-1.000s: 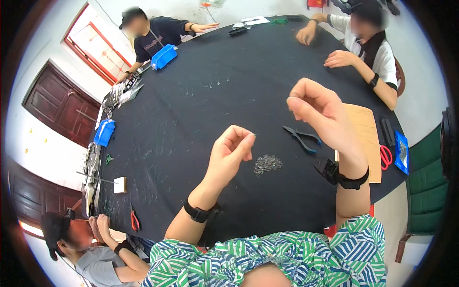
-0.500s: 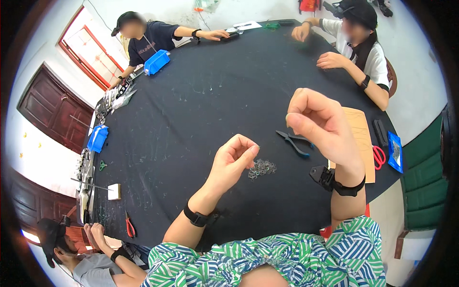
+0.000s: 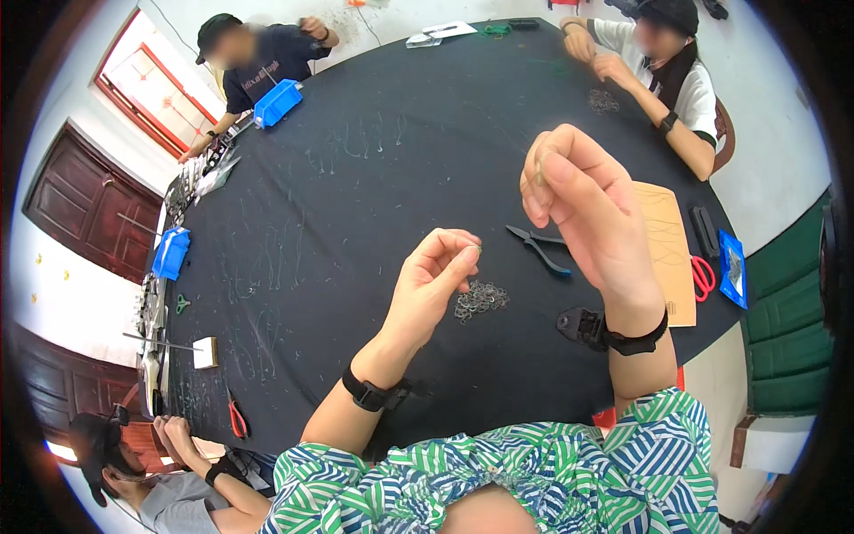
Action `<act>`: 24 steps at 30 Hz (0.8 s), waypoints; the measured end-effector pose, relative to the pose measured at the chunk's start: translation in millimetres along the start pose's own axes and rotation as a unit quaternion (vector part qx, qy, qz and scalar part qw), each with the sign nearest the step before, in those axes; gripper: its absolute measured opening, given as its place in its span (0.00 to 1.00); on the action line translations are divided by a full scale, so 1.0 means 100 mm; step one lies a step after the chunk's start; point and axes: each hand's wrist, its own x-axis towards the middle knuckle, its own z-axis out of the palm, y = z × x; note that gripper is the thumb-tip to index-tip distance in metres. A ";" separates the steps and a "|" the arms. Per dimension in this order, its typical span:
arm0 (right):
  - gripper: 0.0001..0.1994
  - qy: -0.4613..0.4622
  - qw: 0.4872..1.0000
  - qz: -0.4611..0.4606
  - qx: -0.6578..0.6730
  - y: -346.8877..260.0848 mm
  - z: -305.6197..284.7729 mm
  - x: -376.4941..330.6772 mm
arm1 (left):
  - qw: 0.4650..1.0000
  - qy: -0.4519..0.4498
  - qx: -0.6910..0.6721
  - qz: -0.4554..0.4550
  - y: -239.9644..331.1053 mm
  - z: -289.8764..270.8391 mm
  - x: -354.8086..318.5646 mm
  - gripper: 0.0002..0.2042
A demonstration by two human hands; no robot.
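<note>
My left hand [image 3: 436, 280] is closed in a pinch, thumb against forefinger, just above a pile of small dark wire-like metal pieces [image 3: 481, 301]. Something tiny shows at its fingertips, too small to name. Higher and to the right, my right hand [image 3: 583, 209] is raised over the table, its thumb pressed to the curled fingers. Whatever it pinches is too fine to make out. Pliers with blue handles [image 3: 544, 255] lie on the black cloth, partly behind my right hand.
Right of my arm lie a brown paper sheet [image 3: 669, 258] with thin strands on it, red-handled scissors [image 3: 703, 279], a dark oblong object [image 3: 704, 233] and a blue packet [image 3: 732, 271]. Blue bins [image 3: 278, 103] and red-handled pliers [image 3: 237, 416] are leftward. Three people sit around the black-covered table [image 3: 374, 205].
My right hand has risen slightly and turned, its fingers more upright. My left hand keeps its pinch. The person at far left lifts a hand off the table; the one at right brings both hands together.
</note>
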 end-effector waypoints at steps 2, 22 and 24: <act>0.09 -0.001 1.000 0.010 0.010 0.04 0.02 0.00 | 1.000 -0.005 -0.013 0.011 -0.02 0.01 -0.01 0.05; 0.08 0.012 0.995 -0.012 -0.098 -0.05 -0.04 0.03 | 0.993 -0.045 -0.097 -0.038 0.03 -0.09 -0.09 0.03; 0.08 0.030 0.986 -0.024 -0.163 -0.06 -0.08 0.03 | 0.994 -0.024 -0.102 -0.014 0.07 -0.17 -0.08 0.03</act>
